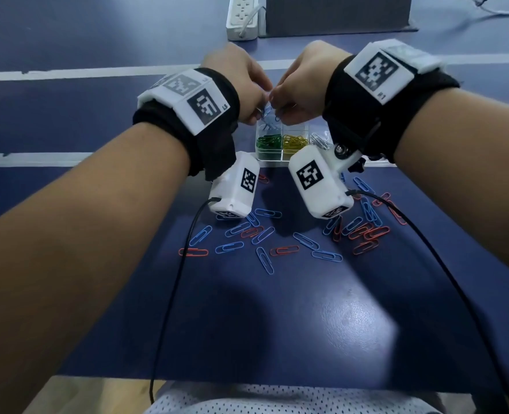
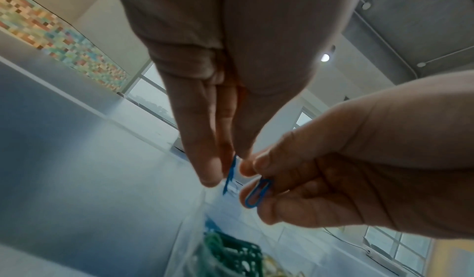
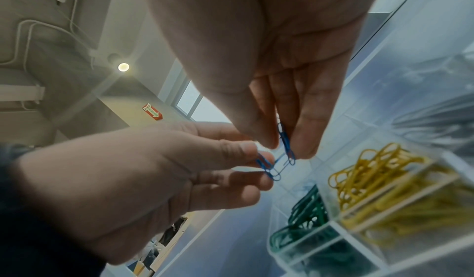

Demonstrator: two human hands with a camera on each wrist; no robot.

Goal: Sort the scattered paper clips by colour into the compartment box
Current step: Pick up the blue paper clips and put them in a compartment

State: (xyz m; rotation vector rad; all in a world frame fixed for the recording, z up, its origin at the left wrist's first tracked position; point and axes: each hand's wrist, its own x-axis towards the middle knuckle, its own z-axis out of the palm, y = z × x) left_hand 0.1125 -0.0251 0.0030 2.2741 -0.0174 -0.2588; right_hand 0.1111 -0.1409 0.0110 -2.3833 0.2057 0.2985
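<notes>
Blue table (image 1: 277, 324) holds the clear compartment box (image 1: 283, 158) near its far edge. Both hands hang above the box's far side. The left hand (image 1: 241, 85) pinches a blue clip (image 2: 230, 175) between thumb and fingertips. The right hand (image 1: 301, 88) pinches another blue clip (image 3: 286, 143) the same way. The right wrist view shows the two clips hooked together; the head view hides this. Loose blue and red clips (image 1: 277, 237) lie nearer the table's middle.

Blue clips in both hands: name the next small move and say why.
Probably pull the hands apart to unhook them. The left hand and right hand each pinch blue clips that look linked, above the compartment box, where a few blue ones already lie.
</notes>
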